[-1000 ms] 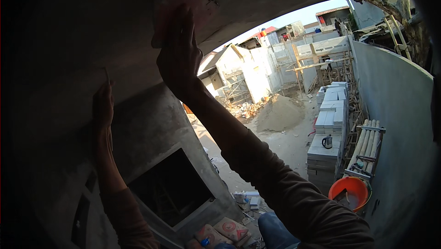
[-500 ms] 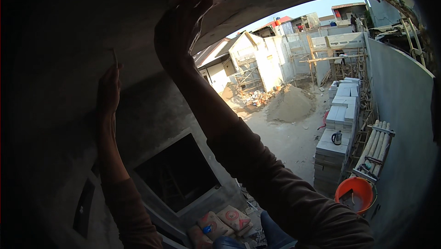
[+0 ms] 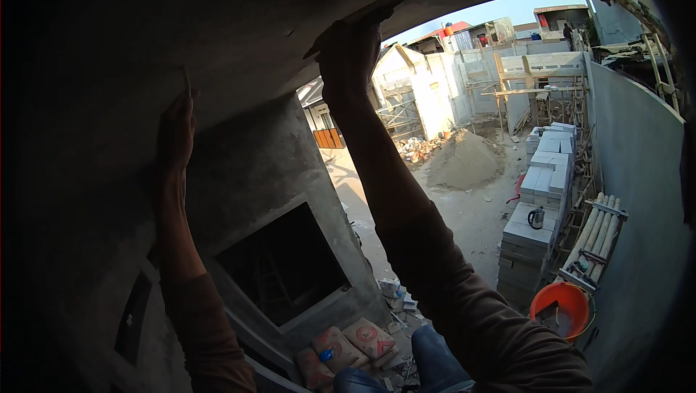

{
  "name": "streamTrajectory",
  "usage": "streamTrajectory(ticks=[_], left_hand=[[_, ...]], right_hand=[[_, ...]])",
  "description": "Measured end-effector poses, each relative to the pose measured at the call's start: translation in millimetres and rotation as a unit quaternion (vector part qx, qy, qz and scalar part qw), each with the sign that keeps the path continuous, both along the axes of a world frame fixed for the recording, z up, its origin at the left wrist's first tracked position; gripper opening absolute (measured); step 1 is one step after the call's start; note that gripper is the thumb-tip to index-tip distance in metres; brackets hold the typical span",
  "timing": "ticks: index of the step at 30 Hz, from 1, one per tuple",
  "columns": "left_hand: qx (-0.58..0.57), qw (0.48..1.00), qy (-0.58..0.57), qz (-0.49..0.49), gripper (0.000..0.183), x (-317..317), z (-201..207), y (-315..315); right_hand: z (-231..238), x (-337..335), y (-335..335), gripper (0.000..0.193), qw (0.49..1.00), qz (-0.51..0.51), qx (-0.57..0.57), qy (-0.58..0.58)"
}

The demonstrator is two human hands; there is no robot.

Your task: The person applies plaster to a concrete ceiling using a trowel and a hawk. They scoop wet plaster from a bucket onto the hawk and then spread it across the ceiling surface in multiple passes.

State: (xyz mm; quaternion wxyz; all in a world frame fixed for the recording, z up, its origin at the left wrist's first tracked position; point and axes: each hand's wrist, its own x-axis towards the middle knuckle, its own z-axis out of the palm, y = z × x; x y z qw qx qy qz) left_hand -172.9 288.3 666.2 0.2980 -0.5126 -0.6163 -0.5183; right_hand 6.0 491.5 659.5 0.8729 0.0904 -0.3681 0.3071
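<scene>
Both arms reach up to the dark plastered ceiling (image 3: 239,38). My right hand (image 3: 351,56) is closed under a flat plastering float (image 3: 395,0), seen nearly edge-on and tilted against or just below the ceiling surface; its handle is hidden by the hand. My left hand (image 3: 176,128) is raised close to the ceiling further left, fingers closed around a thin, pale, stick-like piece (image 3: 186,80) that points upward. Deep shadow hides what kind of thing it is.
Below stand a grey wall with a dark window opening (image 3: 283,262) and stacked cement sacks (image 3: 337,349). An orange bucket (image 3: 562,306) with a tool inside sits at lower right, near bamboo poles (image 3: 598,237). Pale blocks (image 3: 540,183) carry a kettle (image 3: 536,217); beyond lies a sand heap (image 3: 467,161).
My right hand has shifted right and slightly down, and the float has turned from showing its face to nearly edge-on. The left hand stays almost in place; the view has tilted slightly.
</scene>
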Motion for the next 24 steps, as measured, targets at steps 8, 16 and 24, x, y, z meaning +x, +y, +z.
streamTrajectory(ticks=[8, 16, 24], left_hand=[[0.002, 1.0, -0.027, 0.01, 0.047, 14.5, -26.6, -5.6], [-0.01, 0.998, -0.046, 0.037, 0.045, 5.2, -29.6, -14.0], [0.027, 0.998, -0.042, -0.031, 0.04, 9.2, -38.8, -29.3]], right_hand=[[37.3, 18.9, -22.1, 0.013, 0.882, 0.451, 0.111, 0.082], [10.8, 24.1, -134.3, 0.016, 0.995, -0.057, 0.077, 0.027], [-108.1, 13.4, -130.6, 0.051, 0.97, -0.093, 0.195, -0.109]])
